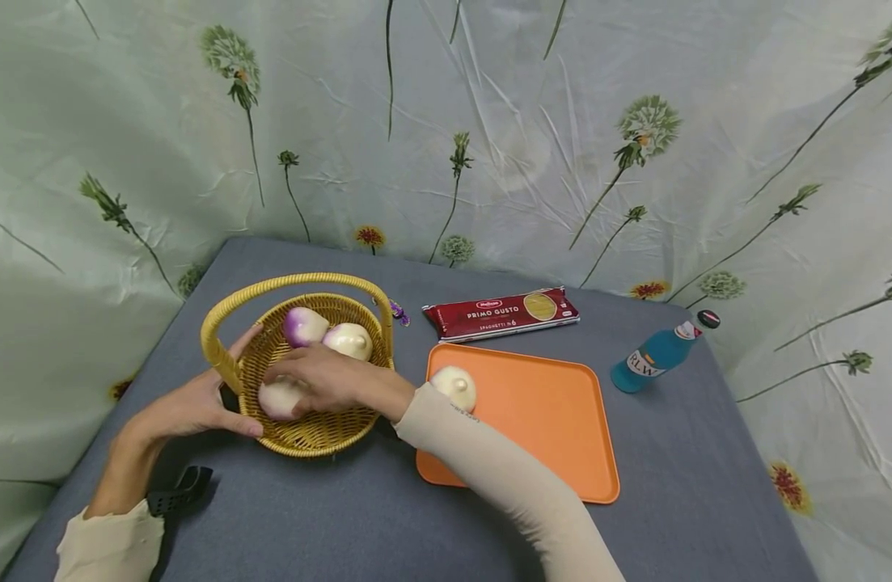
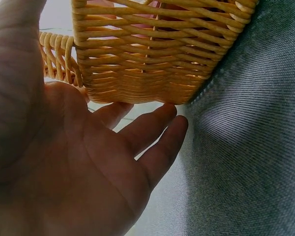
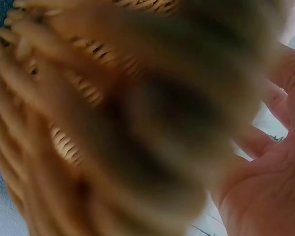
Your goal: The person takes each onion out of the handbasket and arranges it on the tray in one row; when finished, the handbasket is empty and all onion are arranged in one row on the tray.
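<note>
Reaching into the basket (image 1: 310, 436) with the right hand (image 1: 329, 380), fingers curling over the pale turnip (image 1: 278, 400) at its near side; left hand (image 1: 194, 404) flat against the wall. Next, presumably: firm grip, lift clear of the handle (image 1: 220, 323).

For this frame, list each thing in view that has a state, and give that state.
Basket: upright on the table, three turnips inside.
Turnip under the right hand: in the basket, fingers over it.
Turnip on the tray: resting at the left end.
Tray: flat.
Bottle: lying down, capped.
Spaghetti pack: flat, looks sealed.
Left hand: open against the basket's side.
Right hand: in the basket.
</note>
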Available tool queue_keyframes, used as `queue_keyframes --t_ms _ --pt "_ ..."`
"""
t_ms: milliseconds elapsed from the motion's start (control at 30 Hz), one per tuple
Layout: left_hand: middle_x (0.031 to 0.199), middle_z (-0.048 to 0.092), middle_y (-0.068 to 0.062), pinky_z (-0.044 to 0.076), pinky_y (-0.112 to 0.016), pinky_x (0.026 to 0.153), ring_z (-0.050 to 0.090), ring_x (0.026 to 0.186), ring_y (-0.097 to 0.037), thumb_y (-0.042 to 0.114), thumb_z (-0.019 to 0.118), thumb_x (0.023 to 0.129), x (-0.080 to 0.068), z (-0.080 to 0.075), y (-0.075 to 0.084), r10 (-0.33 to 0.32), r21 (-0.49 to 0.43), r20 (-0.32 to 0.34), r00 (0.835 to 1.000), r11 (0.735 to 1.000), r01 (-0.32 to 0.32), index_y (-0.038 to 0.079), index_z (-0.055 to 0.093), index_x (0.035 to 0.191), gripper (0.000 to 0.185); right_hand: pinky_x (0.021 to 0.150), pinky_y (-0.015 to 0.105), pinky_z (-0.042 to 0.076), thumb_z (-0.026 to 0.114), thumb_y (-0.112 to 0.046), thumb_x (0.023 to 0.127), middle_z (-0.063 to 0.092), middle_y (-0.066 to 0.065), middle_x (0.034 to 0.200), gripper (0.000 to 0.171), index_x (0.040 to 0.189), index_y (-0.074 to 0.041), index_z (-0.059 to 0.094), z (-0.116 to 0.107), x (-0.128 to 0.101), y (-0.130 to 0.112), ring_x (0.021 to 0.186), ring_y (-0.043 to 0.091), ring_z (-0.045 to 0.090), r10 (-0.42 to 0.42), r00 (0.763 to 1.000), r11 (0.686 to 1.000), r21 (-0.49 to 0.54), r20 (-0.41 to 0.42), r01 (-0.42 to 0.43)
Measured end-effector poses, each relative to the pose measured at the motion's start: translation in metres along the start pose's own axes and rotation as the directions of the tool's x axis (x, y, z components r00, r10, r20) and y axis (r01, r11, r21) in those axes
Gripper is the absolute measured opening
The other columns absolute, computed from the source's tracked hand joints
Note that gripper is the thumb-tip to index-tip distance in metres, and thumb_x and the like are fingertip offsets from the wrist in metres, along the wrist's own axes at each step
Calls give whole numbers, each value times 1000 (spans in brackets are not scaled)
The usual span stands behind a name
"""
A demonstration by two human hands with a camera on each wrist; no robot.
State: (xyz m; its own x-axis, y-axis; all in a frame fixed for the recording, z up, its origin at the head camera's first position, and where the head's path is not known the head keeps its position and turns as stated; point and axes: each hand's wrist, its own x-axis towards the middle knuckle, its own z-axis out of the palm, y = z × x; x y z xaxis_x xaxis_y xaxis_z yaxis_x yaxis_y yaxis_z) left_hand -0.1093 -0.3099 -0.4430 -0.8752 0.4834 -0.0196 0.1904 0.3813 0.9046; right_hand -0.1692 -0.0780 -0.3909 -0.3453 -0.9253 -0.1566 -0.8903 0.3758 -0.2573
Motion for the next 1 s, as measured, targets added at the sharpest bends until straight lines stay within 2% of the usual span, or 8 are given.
queue_keyframes --t_ms 233,367,533,700,1000 --pt "167 -4 -19 21 0 97 13 147 -36 4 87 73 1 0 1 -12 -8 4 1000 1000 12 27 -11 161 134 109 22 31 75 -31 91 56 -7 143 59 144 -19 53 -1 -3 2 130 11 47 3 1000 1000 16 22 -4" --pt "166 -2 -22 22 0 97 13 145 -41 4 87 73 2 1 1 -17 -8 5 1000 1000 17 29 -11 161 134 111 23 30 74 -32 91 56 -5 143 59 144 -19 53 -1 -5 2 132 12 47 -2 1000 1000 10 12 1" --pt "166 -2 -22 22 0 97 13 145 -41 4 87 73 1 1 1 -19 -16 4 1000 1000 19 29 -11 161 134 115 23 26 74 -32 91 55 -5 145 58 144 -19 54 -1 -7 0 137 13 44 -12 1000 1000 0 0 12" --pt "166 -1 -23 23 -1 97 14 145 -43 4 87 73 2 1 1 -20 -12 3 1000 1000 20 29 -11 161 134 114 22 28 74 -33 91 56 -5 144 58 144 -18 54 -2 -10 -1 135 12 45 -22 1000 1000 -10 -21 21" --pt "167 -2 -21 22 0 96 12 146 -39 4 87 73 1 1 1 -23 -9 1 1000 1000 23 29 -11 161 133 109 22 33 77 -35 89 61 -3 137 58 140 -14 58 -13 -29 -1 125 11 51 -73 988 997 16 -138 76"
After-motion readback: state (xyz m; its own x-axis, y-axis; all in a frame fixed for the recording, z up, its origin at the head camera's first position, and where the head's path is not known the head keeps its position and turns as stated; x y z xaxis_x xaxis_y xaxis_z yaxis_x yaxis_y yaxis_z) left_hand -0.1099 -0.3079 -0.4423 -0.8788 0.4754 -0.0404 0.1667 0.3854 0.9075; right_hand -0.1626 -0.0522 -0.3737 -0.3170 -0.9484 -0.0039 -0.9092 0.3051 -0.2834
